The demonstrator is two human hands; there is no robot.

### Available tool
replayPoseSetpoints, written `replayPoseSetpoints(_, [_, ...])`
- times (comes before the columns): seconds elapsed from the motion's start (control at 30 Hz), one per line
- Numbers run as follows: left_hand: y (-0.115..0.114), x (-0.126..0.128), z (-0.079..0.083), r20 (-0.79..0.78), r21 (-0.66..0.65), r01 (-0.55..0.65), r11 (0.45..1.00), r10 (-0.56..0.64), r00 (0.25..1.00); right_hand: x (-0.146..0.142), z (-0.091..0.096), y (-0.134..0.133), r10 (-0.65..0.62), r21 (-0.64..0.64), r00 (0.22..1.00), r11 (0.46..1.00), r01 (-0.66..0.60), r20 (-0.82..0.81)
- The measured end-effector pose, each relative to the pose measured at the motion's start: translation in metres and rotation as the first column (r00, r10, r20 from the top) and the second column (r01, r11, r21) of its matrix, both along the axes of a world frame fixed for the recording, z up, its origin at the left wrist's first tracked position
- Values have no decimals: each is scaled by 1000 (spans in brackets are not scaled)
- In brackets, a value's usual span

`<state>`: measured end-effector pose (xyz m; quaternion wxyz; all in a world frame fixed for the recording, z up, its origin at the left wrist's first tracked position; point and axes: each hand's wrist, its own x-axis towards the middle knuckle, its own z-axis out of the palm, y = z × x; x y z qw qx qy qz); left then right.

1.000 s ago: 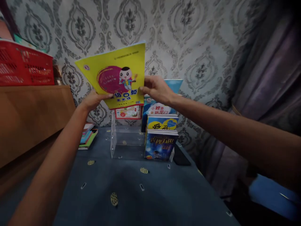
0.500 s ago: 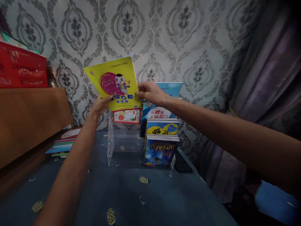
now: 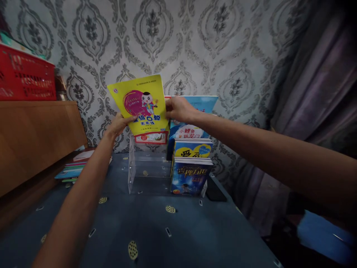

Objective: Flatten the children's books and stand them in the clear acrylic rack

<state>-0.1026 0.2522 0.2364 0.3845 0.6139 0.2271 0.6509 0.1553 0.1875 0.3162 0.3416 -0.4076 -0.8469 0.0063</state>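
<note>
A yellow workbook (image 3: 139, 100) with a cartoon child on its cover is held up, slightly tilted, above the left side of a clear tiered book rack (image 3: 130, 171). My left hand (image 3: 120, 124) grips its lower left edge, thumb on the cover. On its right edge my right hand (image 3: 180, 108) is closed, fingertips partly hidden. Behind the workbook's lower edge shows a red-bordered book (image 3: 152, 138) in the rack. To the right stand a light-blue book (image 3: 205, 102), a blue book with a white oval (image 3: 189, 132), a yellow-and-blue book (image 3: 192, 149) and dark-blue books (image 3: 191, 176).
A dark flat object (image 3: 216, 190) lies right of the rack. Stacked books (image 3: 72, 169) lie at the left beside a wooden cabinet (image 3: 39, 137) bearing a red basket (image 3: 26, 74). Patterned wallpaper stands behind, and a curtain (image 3: 295, 96) hangs at the right.
The yellow workbook has come down and a little to the right in both hands, covering more of the red-bordered book. The books on the right stay in place.
</note>
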Motion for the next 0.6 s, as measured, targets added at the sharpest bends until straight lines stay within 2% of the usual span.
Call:
replayPoseSetpoints(0.13, [-2,-2,-3,-50,-38,-39,999,37,998,1,4,-5,-42,-13,999,999,43,32])
replayPoseSetpoints(0.3, [-3,-5,2,-93,-40,-50,998,46,995,0,9,2,18,48,993,999,-13,-117])
replayPoseSetpoints(0.4, [-2,-8,9,-126,-16,-31,999,28,992,0,13,10,60,83,987,995,-48,-152])
replayPoseSetpoints(0.6, [1,-12,13,-153,-9,-13,1000,12,988,2,21,24,72,-4,988,997,-74,-137])
